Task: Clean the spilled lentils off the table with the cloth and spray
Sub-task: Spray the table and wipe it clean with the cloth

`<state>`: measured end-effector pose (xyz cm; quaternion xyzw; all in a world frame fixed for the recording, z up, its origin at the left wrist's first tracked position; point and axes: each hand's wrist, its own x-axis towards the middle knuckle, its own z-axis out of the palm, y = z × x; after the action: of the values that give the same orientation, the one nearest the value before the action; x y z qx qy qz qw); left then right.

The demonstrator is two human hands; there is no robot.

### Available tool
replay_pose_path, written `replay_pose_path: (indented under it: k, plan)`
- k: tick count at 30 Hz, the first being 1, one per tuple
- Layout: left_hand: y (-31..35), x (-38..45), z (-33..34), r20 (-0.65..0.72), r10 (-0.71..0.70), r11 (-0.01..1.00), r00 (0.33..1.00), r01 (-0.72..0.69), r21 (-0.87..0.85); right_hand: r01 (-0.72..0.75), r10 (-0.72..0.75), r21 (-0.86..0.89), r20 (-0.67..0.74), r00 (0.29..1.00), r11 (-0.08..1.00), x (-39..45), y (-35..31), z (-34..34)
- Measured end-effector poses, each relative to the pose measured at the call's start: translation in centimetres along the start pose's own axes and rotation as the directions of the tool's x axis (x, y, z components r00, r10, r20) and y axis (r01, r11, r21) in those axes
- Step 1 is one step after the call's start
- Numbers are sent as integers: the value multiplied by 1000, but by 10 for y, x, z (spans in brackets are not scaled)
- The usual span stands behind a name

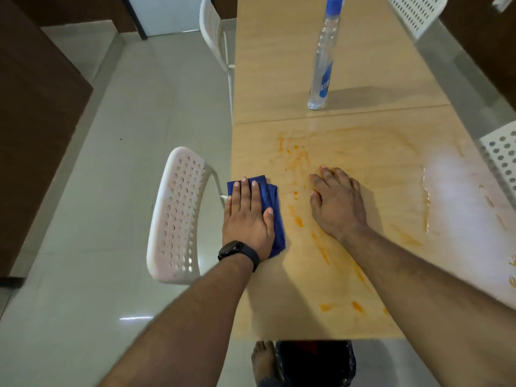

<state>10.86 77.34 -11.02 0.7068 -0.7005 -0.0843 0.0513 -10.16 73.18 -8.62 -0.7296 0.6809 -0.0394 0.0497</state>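
A folded blue cloth (275,210) lies at the left edge of the light wooden table (363,152). My left hand (247,219) presses flat on the cloth with straight fingers. My right hand (337,202) rests flat on the bare tabletop to the right of the cloth, fingers spread. Orange lentil smears (298,160) streak the wood between and around both hands, and more run toward the near edge. A clear spray bottle (322,60) with a blue cap and blue label stands upright farther back on the table.
A white perforated chair (178,213) stands by the table's left edge beside the cloth. Another white chair (215,34) is farther back left, and parts of two more chairs (499,155) show at the right. A wet glare patch (458,185) lies right of my right hand.
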Motion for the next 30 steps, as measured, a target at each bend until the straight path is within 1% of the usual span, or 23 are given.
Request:
replay_pose_path:
  k: [3, 6, 9, 13, 15, 17, 20, 23, 26, 30]
  plan:
    - [1, 42, -2, -2, 8, 1000, 1000, -8, -3, -25, 25, -3, -1, 1000, 1000, 44, 0, -1]
    - [0, 82, -5, 0, 17, 1000, 1000, -17, -10, -49, 49, 6, -15, 999, 999, 70, 0, 1]
    - [0, 137, -7, -8, 18, 1000, 1000, -18, -5, -54, 55, 10, -77, 996, 998, 76, 2, 6]
    - [11, 207, -10, 12, 15, 1000, 1000, -15, -1, -54, 55, 12, -86, 995, 998, 81, 3, 10]
    - [23, 219, -11, 21, 28, 1000, 999, -28, 2, -50, 50, 4, -90, 995, 999, 80, 4, 9]
    - [35, 212, -11, 33, 69, 998, 997, -69, -11, -44, 43, -2, -93, 995, 999, 80, 5, 8]
    - [35, 182, -10, 76, 219, 975, 973, -221, 10, -44, 44, 1, -91, 995, 999, 80, 4, 6]
    - [13, 162, -14, 109, 292, 954, 950, -297, 28, -41, 40, 0, -89, 995, 999, 81, 4, 5]
    - [-7, 171, -18, 100, 306, 949, 947, -312, 43, -52, 52, -3, -83, 995, 999, 81, 3, 5]
    - [3, 213, -19, 61, 222, 973, 973, -225, 57, -54, 53, -16, -91, 994, 998, 82, 2, 5]
